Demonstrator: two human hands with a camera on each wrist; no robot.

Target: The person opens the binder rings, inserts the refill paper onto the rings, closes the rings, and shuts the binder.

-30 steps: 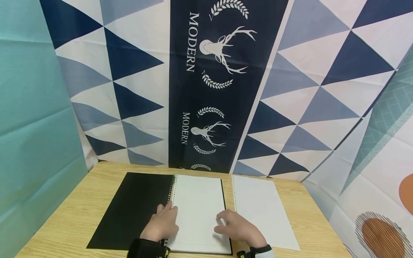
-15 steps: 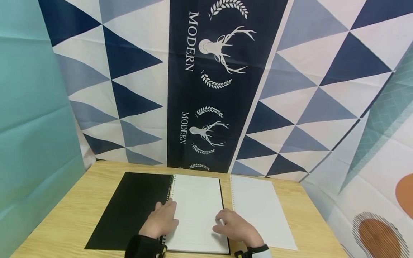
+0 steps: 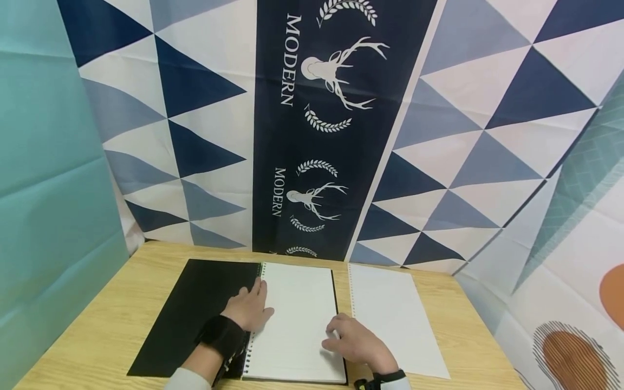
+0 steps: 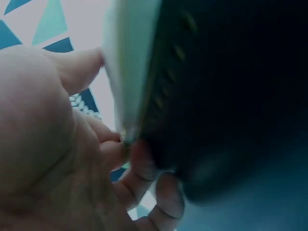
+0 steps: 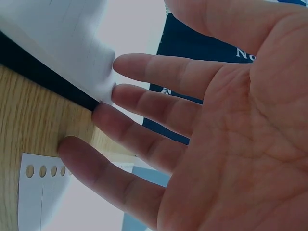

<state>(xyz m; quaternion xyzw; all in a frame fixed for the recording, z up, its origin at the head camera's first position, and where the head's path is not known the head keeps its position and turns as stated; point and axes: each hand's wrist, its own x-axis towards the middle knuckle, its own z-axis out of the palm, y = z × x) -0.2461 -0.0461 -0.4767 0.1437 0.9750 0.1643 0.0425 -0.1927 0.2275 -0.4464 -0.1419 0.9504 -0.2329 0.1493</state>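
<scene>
An open ring-hole notebook lies flat, its black cover [image 3: 190, 319] on the left and its white lined page stack [image 3: 299, 330] on the right. My left hand [image 3: 247, 307] rests along the row of holes between them, fingers pointing away and thumb over the page. In the left wrist view, the left fingers [image 4: 142, 163] touch the binding edge, which is dark and blurred. My right hand [image 3: 355, 340] lies at the page's right edge, its extended fingers [image 5: 120, 120] touching the page border and the table. Neither hand grips anything.
A loose white punched sheet [image 3: 397, 319] lies on the wooden table [image 3: 468, 336] right of the notebook. Patterned cloth [image 3: 312, 135] hangs behind the table, with a teal cloth [image 3: 53, 189] at the left.
My left hand has slid away from me along the binding, uncovering its near holes. The right hand, notebook and loose sheet stay in place.
</scene>
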